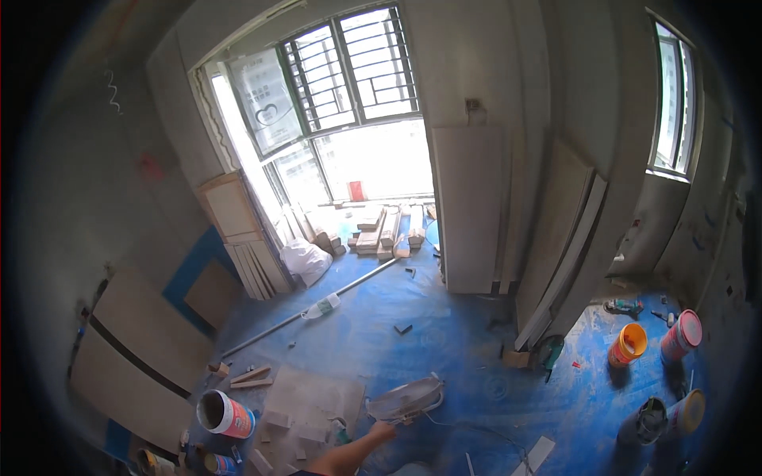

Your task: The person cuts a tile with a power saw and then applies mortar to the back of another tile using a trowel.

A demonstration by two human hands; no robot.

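My left hand [382,430] reaches up from the lower edge, its fingers closed at the near side of an oblong, pale metal work light [405,393] with a wire frame and a cable trailing right over blue floor sheeting [468,341]. Left of the hand, a dusty board [294,389] bears small offcuts and a green tool [343,432]. A white bucket [238,420] stands further left. My right hand is not in view.
Panels lean on the left [127,333] and right [556,238] walls. A long pole [357,275] lies diagonally before a white sack [305,262] and stacked planks [381,230] by the window. Several buckets [627,345] stand at right.
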